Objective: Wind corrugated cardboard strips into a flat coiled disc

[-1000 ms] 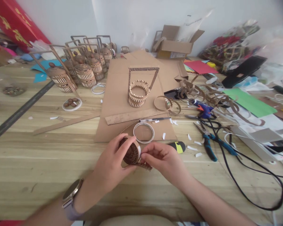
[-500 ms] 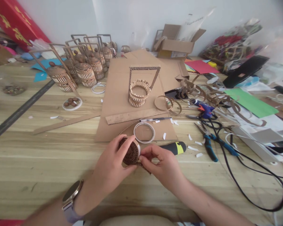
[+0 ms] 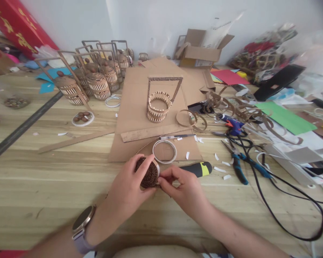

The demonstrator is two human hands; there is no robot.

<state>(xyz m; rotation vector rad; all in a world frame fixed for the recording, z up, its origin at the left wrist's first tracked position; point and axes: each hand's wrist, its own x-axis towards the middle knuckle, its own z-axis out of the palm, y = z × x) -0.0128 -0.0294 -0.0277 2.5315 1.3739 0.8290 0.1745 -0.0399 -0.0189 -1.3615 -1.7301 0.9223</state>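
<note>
My left hand (image 3: 129,182) is closed around a dark brown coil of corrugated cardboard strip (image 3: 150,175), thumb below and fingers over the top. A pale band shows along the coil's upper right side. At its right edge, my right hand (image 3: 181,182) pinches the strip's loose end, mostly hidden by the fingertips. Just beyond the coil lies a roll of white tape (image 3: 154,156). A black and yellow tool handle (image 3: 197,169) rests behind my right hand. Farther off, a small round basket with a tall square handle (image 3: 158,107) stands on a cardboard sheet (image 3: 131,96).
Several finished lidded baskets (image 3: 98,86) stand at the back left, near a dish of brown beads (image 3: 83,118). To the right are a glue gun (image 3: 233,125), pliers (image 3: 239,166), a black cable (image 3: 282,231) and loose cardboard strips (image 3: 220,102). Paper scraps are scattered about.
The strip's tail that stuck out beneath my right fingers has mostly gone from sight. Both hands stay almost in the same place on the coil.
</note>
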